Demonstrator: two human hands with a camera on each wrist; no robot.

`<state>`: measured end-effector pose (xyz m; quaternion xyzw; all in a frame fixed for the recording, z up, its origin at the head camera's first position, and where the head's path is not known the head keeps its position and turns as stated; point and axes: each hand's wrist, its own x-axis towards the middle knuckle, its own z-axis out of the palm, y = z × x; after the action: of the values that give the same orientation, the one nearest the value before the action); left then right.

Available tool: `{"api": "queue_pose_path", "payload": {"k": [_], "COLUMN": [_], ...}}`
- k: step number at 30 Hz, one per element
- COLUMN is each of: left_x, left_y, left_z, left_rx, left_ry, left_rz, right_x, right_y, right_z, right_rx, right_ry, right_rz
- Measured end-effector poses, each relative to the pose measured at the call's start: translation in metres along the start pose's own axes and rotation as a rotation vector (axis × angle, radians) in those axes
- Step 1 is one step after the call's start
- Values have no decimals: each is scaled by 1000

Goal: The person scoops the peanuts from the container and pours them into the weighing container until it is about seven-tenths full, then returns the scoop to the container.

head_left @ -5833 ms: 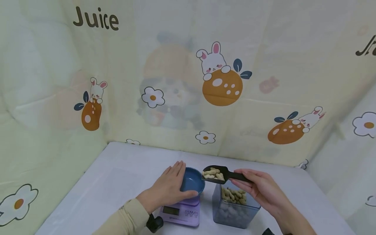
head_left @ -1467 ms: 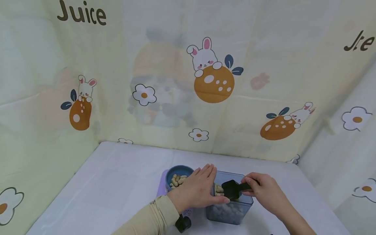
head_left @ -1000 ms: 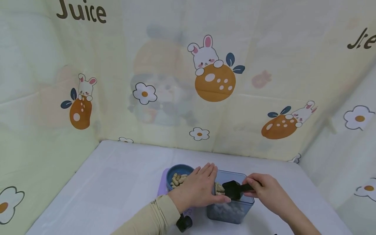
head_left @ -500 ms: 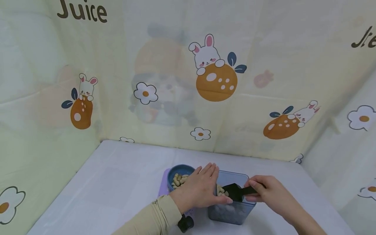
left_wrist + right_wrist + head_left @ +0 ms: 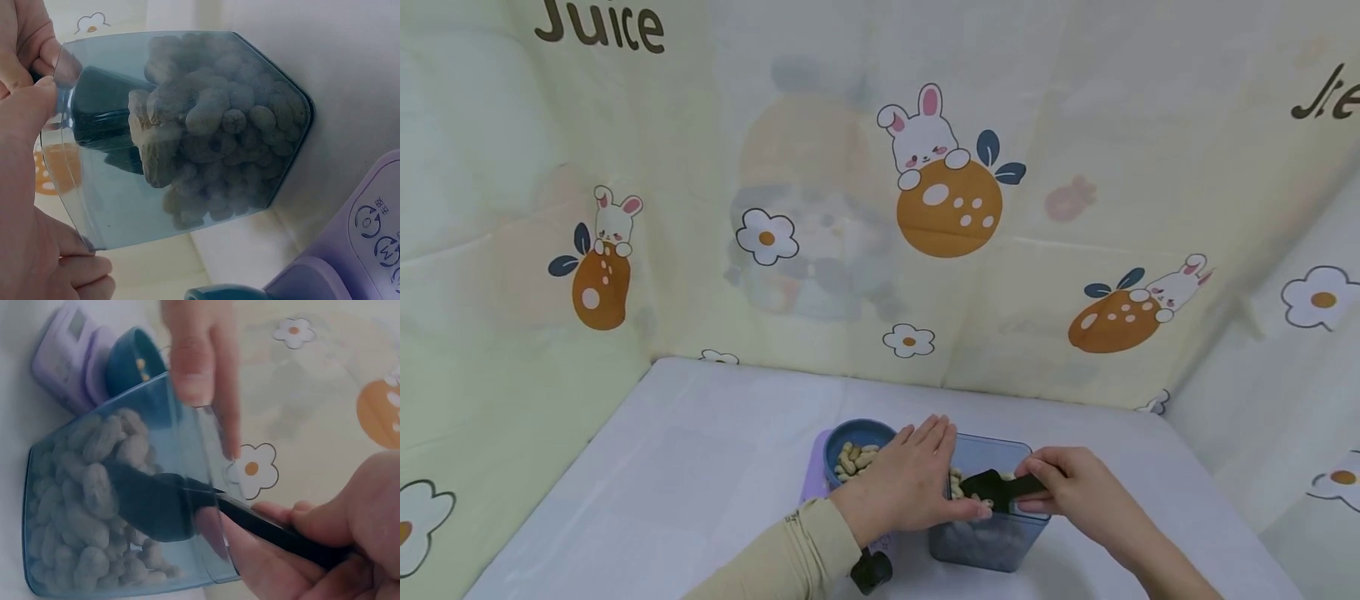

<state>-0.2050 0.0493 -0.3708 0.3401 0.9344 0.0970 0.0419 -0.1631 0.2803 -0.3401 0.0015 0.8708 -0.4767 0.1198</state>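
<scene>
In the head view my right hand (image 5: 1078, 492) grips the handle of a black scoop (image 5: 988, 485). The scoop's head is inside a clear bluish container (image 5: 981, 542), pushed among unshelled peanuts (image 5: 94, 506). With its fingers straight, my left hand (image 5: 898, 479) rests on the container's left rim; the thumb lies over the near edge. Left of that hand, a blue bowl (image 5: 838, 433) with several peanuts (image 5: 855, 460) sits on a purple kitchen scale (image 5: 816, 467). The left hand and sleeve hide much of the scale, including its display in the head view.
A white-covered table (image 5: 700, 475) runs back to a cream curtain (image 5: 820, 333) printed with rabbits, fruit and flowers. A black wrist device (image 5: 872, 571) hangs under the left wrist, in front of the scale. Curtain also encloses both sides.
Earlier the scoop held peanuts beside the bowl, which looked empty; now the bowl holds peanuts. My left hand has moved from bowl to container. The scoop has since shifted slightly among the peanuts.
</scene>
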Motion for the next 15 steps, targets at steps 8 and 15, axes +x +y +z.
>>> {"api": "queue_pose_path", "payload": {"k": [8,15], "left_x": [0,-1], "left_y": [-1,-2], "left_z": [2,2], "left_rx": [22,7], "left_ry": [8,17], "left_rz": [14,21], "right_x": [1,-3], "right_y": [12,0], "right_z": [-10,14], "right_rx": [134,-78], "right_ry": [-113,154], "right_rz": [-23,-50]}}
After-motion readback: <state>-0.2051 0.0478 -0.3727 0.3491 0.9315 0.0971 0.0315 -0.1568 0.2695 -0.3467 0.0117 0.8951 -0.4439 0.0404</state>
